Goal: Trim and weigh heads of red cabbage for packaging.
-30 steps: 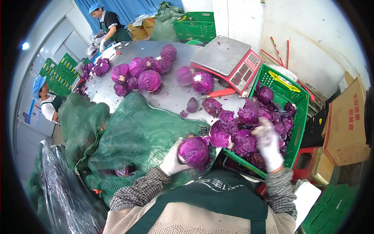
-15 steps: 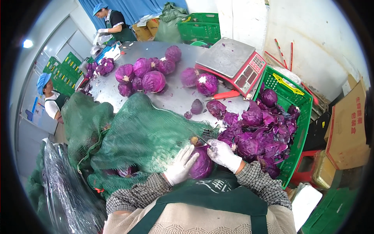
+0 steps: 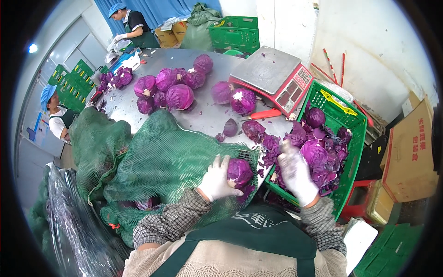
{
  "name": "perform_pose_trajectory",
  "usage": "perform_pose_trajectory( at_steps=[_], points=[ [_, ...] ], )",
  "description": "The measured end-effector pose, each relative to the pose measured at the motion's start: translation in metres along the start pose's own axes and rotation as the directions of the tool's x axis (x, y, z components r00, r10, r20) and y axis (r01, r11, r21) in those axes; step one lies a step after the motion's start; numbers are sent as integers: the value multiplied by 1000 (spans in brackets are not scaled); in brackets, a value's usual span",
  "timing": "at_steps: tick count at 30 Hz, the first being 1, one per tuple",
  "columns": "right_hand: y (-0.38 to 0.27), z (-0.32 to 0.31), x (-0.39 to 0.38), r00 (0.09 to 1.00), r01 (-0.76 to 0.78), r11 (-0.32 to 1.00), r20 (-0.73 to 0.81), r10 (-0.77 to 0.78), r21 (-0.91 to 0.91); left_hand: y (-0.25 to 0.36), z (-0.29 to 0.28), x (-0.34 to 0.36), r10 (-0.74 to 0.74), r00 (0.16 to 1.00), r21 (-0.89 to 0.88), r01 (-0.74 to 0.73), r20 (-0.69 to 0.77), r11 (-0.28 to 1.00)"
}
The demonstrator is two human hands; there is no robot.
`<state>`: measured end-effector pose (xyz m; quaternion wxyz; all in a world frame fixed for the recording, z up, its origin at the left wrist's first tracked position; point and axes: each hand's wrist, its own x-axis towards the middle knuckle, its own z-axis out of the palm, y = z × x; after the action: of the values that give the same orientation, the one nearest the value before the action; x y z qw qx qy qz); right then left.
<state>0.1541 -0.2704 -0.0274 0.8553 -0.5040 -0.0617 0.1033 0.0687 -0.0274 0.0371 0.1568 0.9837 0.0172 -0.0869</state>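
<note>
My left hand [image 3: 217, 180], in a white glove, cups the left side of a red cabbage [image 3: 240, 171], its thumb beneath and fingers against the side. The cabbage sits by the mouth of a green mesh sack [image 3: 161, 157], with a purple piece [image 3: 245, 194] just below it. Over the near left edge of a green crate [image 3: 357, 152] is my right hand [image 3: 297, 175], also gloved; its fingers are smeared by motion, so anything in them cannot be made out. Loose purple cabbage leaves [image 3: 318, 154] fill the crate.
A red-sided scale [image 3: 267, 69] stands beyond the crate, an orange-handled knife [image 3: 262, 114] before it. Several red cabbages [image 3: 180, 96] lie on the metal table [image 3: 207, 120]. Two people [image 3: 134, 30] in blue caps are farther left. A cardboard box [image 3: 408, 147] stands right.
My right hand has left the cabbage and swung right to the crate. The cabbage has shifted or turned, its pale stem end out of sight. My left hand has moved slightly up.
</note>
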Motion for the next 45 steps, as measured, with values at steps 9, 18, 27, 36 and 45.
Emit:
perform_pose_trajectory(
  at_steps=[9, 18, 27, 36, 45],
  points=[
    [27, 62, -40, 935, 327, 274, 351, 42, -904, 33, -17, 31, -170, 961, 178, 132, 219, 975],
    [11, 64, -20, 951, 269, 71, 277, 138, -960, 40, -13, 47, -119, 977, 152, 92, 178, 984],
    [25, 42, 3, 962, 266, 175, 272, 9, -948, 40, -18, 62, -117, 950, 135, 81, 289, 988],
    [20, 44, 5, 968, 172, 692, 251, 14, -701, 34, -10, 23, -143, 979, 123, 126, 142, 984],
    [12, 45, 13, 872, 429, 412, 488, 44, -804, 23, -8, 20, -99, 990, 107, 88, 102, 990]
  ],
)
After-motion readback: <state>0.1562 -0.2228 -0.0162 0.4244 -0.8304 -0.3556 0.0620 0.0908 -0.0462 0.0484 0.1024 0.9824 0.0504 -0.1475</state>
